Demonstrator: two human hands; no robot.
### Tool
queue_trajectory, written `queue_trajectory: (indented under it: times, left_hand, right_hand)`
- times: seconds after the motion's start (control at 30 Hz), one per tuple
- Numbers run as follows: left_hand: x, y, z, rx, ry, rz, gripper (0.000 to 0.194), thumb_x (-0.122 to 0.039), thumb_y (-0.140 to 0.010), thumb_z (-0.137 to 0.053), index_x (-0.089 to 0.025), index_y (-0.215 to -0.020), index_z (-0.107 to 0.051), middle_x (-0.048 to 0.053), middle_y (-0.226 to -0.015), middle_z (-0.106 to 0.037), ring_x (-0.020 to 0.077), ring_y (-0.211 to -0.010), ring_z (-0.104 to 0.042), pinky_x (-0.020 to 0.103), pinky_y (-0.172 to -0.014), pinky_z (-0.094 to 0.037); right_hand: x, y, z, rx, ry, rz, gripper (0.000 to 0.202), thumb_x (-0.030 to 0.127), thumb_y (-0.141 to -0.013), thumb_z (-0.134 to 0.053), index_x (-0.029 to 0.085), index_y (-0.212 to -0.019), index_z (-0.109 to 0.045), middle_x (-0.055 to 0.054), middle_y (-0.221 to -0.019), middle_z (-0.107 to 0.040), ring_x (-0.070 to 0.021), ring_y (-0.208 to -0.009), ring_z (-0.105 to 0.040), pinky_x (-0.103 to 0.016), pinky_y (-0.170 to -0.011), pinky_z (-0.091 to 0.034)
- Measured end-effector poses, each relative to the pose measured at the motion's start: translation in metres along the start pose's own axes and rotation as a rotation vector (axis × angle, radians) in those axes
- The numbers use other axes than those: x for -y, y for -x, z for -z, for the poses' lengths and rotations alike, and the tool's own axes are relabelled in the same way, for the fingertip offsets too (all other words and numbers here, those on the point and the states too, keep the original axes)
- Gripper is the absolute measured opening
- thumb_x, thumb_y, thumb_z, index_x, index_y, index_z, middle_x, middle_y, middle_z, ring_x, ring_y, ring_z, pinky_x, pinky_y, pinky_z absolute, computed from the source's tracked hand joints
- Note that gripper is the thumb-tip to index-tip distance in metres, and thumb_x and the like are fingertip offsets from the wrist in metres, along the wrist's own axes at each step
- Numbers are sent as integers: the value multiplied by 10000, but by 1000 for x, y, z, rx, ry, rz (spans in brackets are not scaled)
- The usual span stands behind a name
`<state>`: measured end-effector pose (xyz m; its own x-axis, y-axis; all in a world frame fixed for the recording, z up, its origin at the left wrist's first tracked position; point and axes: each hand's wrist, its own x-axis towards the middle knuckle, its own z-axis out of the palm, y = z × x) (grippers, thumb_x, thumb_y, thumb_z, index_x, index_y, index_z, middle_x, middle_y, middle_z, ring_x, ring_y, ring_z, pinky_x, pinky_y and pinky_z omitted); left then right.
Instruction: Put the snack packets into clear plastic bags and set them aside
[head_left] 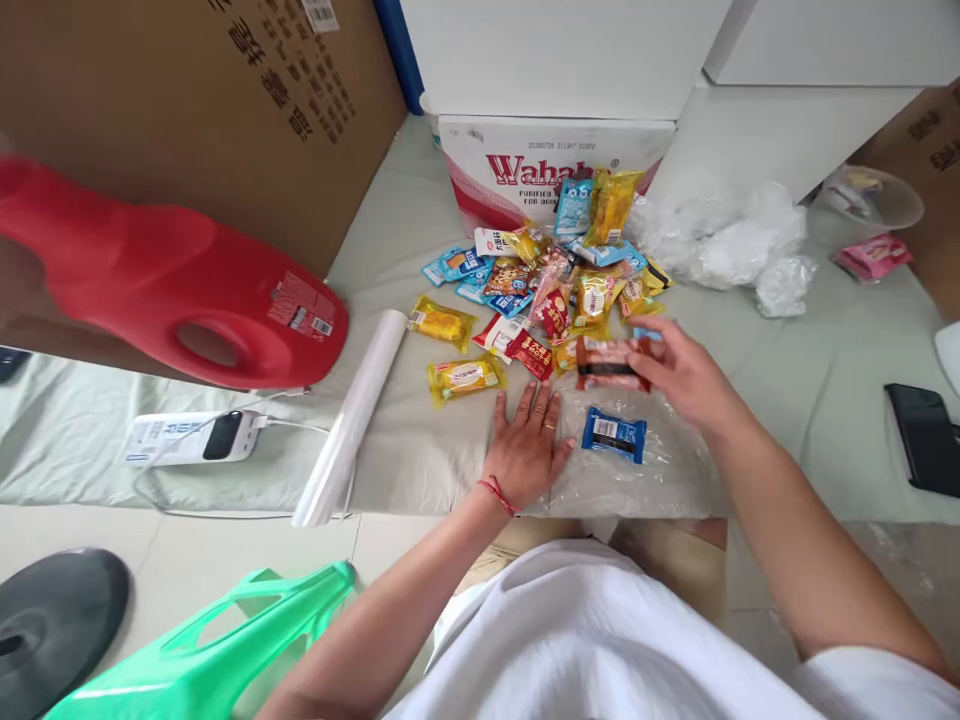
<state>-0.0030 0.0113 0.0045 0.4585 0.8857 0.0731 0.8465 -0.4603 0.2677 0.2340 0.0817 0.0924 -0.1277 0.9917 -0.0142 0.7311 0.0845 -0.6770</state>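
Observation:
My left hand (523, 448) lies flat, fingers spread, on the cloth-covered surface below the snack pile. Between thumb and fingers, my right hand (679, 375) grips a reddish-brown snack packet (609, 364) at its right end. A blue snack packet (614, 434) lies below it on clear plastic film (671, 450). Above my hands is a heap of yellow, blue and red wrapped snacks (553, 290). Two yellow packets, one (466, 378) nearer my left hand and one (442, 322) farther up, lie at the heap's left side.
A white Wahaha box (480, 165) stands behind the heap. Crumpled clear plastic (739, 245) and a phone (924, 438) lie right. On the left are a plastic roll (352, 415), a red jug (172, 280), a white power bank (191, 437) and a green bag (195, 655).

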Motion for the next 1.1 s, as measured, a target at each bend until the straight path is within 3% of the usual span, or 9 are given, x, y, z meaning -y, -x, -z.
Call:
queue_trajectory:
  times: [0.1, 0.23, 0.3, 0.4, 0.5, 0.63, 0.9, 1.0, 1.1]
  left_hand:
    - [-1, 0, 0, -9, -12, -1, 669, -532, -1030, -372, -163, -1588, -402, 149, -1678, -308, 353, -1573, -257, 666, -1267, -94]
    - [-2, 0, 1, 5, -34, -1, 664, -523, -1034, -364, -157, -1586, -405, 153, -1676, -313, 355, -1571, -262, 676, -1258, -113]
    - [-3, 0, 1, 16, -41, -1, 667, -525, -1037, -354, -148, -1585, -403, 149, -1678, -305, 353, -1572, -259, 681, -1253, -122]
    - [-3, -1, 2, 28, -52, -4, 671, -528, -1039, -340, -144, -1586, -398, 142, -1681, -299, 354, -1573, -253, 684, -1248, -132]
    - [-4, -1, 2, 27, -71, 5, 670, -528, -1039, -329, -150, -1588, -400, 141, -1677, -310, 356, -1571, -260, 677, -1250, -132]
    - [-6, -1, 1, 28, -92, 13, 672, -531, -1037, -324, -161, -1594, -391, 134, -1677, -309, 355, -1568, -270, 671, -1250, -141]
    - [-8, 1, -4, 6, -118, 41, 681, -507, -1036, -342, -124, -1599, -367, 188, -1669, -299, 371, -1562, -281, 718, -1226, -116]
    - [-9, 1, -3, 15, -121, 45, 677, -505, -1039, -340, -118, -1594, -373, 209, -1658, -314, 362, -1559, -291, 716, -1227, -111]
    - [-10, 0, -1, 19, -112, 46, 667, -502, -1037, -348, -128, -1589, -385, 205, -1661, -310, 362, -1558, -295, 713, -1229, -109]
  right_hand:
    - [-31, 60, -8, 148, -234, -113, 531, 475, -1003, -436, 260, -1488, -417, -66, -1102, -724, -222, -912, -698, -355, -759, -565]
    - [-37, 95, -26, -1, 166, -90, 510, 504, -1007, -424, 181, -1348, -623, -178, -1267, -629, -311, -1157, -594, -481, -1000, -494]
    - [-31, 97, -26, -53, 372, -3, 565, 542, -998, -451, 152, -1366, -630, -211, -1437, -524, -368, -1333, -456, -526, -1113, -390]
    - [-22, 91, -25, 75, 478, 166, 639, 567, -944, -578, 179, -1450, -560, -172, -1483, -525, -383, -1444, -321, -535, -1176, -288]
    - [-17, 81, -30, 176, 517, 177, 587, 411, -910, -651, 160, -1431, -556, -169, -1344, -623, -371, -1365, -410, -517, -1141, -302]
    - [-17, 75, -32, 197, 528, 194, 528, 223, -850, -644, 145, -1368, -589, -166, -1254, -641, -341, -1228, -502, -475, -1079, -352]
    - [-34, 90, -23, 201, 492, 307, 558, 174, -868, -645, 197, -1419, -555, -157, -1374, -595, -328, -1361, -453, -581, -1197, -248]
    - [-41, 97, -18, 149, 434, 333, 649, 243, -904, -661, 204, -1517, -452, -165, -1479, -526, -354, -1434, -396, -637, -1199, -251]
    - [-39, 120, -9, -21, 324, 446, 656, 334, -948, -654, 215, -1544, -409, -168, -1495, -503, -346, -1433, -409, -604, -1188, -329]
